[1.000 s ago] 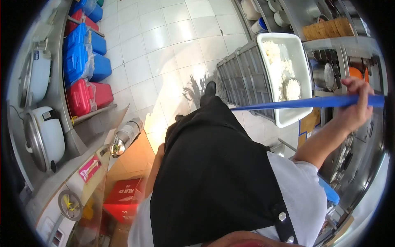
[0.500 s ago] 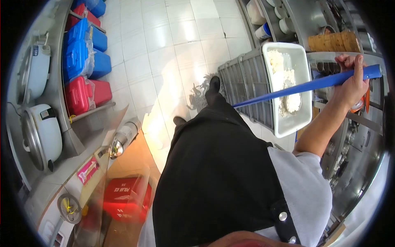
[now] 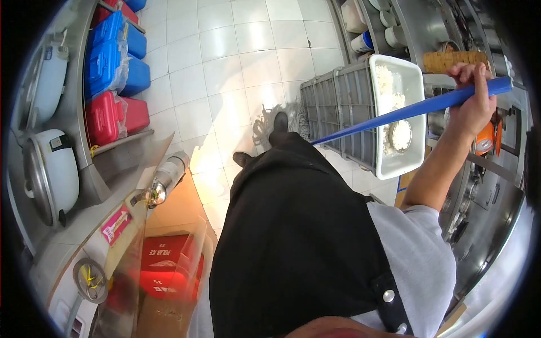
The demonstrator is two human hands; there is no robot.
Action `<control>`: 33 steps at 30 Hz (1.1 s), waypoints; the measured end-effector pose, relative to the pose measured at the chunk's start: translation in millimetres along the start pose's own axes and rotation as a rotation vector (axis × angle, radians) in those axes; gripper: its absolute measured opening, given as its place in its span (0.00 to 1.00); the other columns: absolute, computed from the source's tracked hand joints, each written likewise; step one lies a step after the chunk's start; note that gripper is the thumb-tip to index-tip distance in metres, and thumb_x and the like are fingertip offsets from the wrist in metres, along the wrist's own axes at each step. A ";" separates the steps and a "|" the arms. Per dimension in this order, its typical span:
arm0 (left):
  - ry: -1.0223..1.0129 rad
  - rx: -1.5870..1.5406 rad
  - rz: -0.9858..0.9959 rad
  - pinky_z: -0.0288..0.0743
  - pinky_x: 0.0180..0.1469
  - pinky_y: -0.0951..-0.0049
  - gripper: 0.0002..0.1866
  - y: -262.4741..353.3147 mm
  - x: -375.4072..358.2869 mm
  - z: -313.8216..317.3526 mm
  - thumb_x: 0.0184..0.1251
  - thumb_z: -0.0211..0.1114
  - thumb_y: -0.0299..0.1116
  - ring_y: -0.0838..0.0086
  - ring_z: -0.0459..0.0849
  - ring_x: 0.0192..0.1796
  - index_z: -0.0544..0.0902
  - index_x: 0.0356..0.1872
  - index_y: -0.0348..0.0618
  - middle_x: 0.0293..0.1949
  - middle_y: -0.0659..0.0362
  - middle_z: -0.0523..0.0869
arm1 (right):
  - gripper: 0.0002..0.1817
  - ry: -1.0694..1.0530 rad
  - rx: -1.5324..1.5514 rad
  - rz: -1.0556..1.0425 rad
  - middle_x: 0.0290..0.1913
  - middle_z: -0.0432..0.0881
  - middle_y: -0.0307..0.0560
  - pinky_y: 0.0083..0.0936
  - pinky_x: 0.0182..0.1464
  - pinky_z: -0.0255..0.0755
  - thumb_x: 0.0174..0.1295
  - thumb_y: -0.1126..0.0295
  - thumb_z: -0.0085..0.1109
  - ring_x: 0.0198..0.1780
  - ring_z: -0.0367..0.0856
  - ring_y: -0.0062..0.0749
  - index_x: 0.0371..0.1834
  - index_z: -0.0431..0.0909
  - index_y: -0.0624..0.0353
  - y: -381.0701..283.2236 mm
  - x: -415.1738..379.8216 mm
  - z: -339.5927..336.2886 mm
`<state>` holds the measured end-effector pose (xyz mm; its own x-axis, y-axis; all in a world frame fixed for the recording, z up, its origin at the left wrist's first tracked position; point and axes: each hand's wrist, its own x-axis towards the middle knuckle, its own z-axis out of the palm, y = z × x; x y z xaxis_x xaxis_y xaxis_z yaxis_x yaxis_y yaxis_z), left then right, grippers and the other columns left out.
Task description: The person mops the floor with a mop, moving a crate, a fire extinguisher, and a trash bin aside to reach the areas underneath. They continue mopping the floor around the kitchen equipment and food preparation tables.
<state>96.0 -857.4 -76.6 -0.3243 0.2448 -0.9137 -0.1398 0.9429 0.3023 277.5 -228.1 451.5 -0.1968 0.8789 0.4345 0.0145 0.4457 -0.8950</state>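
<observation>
My right hand (image 3: 473,98) is closed round the upper end of a long blue handle (image 3: 383,119), at the right of the view. The handle slants down to the left, passing over a white tub (image 3: 416,138) with white food and a round bowl in it. Grey mop strands (image 3: 265,121) lie on the floor beside my dark shoes (image 3: 279,124). Where the handle meets the strands is hidden by my black apron. My left hand is out of view.
A grey crate stack (image 3: 338,107) stands under the tub. Steel shelves with containers line the right. Blue boxes (image 3: 104,70), a red box (image 3: 104,118) and white cookers (image 3: 59,163) are at left. A metal cylinder (image 3: 169,174) juts out near a red carton (image 3: 163,253).
My right hand and the blue handle's upper end have shifted slightly left. My feet have changed position, and the view has moved a little against the floor and shelves.
</observation>
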 end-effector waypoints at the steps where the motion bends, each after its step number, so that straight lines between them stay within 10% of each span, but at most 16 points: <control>1: 0.001 0.001 -0.011 0.81 0.58 0.56 0.23 -5.6 -1.1 0.9 0.70 0.70 0.46 0.54 0.89 0.56 0.84 0.58 0.41 0.54 0.47 0.90 | 0.15 -0.055 0.012 0.006 0.28 0.77 0.47 0.40 0.46 0.81 0.76 0.68 0.65 0.35 0.84 0.41 0.30 0.79 0.64 3.6 0.5 6.0; 24: 0.009 -0.022 0.092 0.82 0.56 0.56 0.22 117.8 53.5 -8.2 0.71 0.69 0.46 0.54 0.89 0.54 0.85 0.57 0.42 0.52 0.48 0.91 | 0.12 0.047 0.019 -0.107 0.32 0.75 0.48 0.45 0.51 0.82 0.78 0.69 0.58 0.42 0.85 0.46 0.36 0.77 0.65 17.2 51.3 -64.6; 33: 0.001 0.028 0.083 0.82 0.54 0.55 0.21 64.4 32.0 -31.0 0.71 0.69 0.45 0.55 0.90 0.53 0.85 0.57 0.42 0.52 0.48 0.91 | 0.16 -0.087 -0.037 -0.108 0.32 0.77 0.50 0.44 0.50 0.80 0.80 0.69 0.53 0.42 0.84 0.46 0.33 0.79 0.67 -22.7 3.7 -53.1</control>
<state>47.6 -795.9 -78.0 -0.3346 0.3223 -0.8855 -0.0863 0.9253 0.3693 328.6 -226.0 478.8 -0.2832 0.8082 0.5164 0.0244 0.5444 -0.8385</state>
